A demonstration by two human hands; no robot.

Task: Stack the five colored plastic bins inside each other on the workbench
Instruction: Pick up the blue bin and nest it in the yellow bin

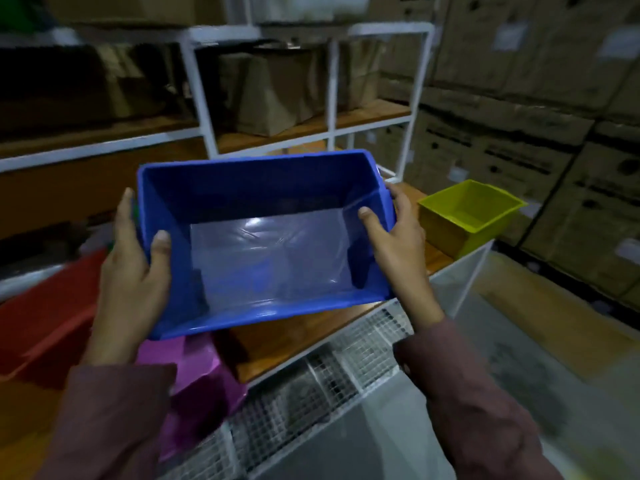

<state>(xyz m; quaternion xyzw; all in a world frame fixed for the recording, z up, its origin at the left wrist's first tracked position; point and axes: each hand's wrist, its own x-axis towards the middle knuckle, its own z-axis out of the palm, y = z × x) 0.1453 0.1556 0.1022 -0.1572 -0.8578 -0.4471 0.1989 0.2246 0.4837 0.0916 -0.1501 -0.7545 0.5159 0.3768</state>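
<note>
Hands, left (133,258) and right (394,237), grip one blue bin (263,244), one yellow bin (471,216) nearby

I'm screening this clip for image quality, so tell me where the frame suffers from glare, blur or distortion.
Head view: dim overall; white glare streaks the blue bin floor; the red bin and magenta bin at lower left are smeared with blur; the shelf frame bows from wide-angle distortion; both hands, left hand and right hand, and the yellow bin read fairly sharp.

Wood-top workbench (298,337), white frame. Yellow bin (467,216) on far corner, 2 o'clock. Red bin (45,320) at 9 o'clock, magenta bin (197,375) at 7; contact w/ top hidden.
</note>
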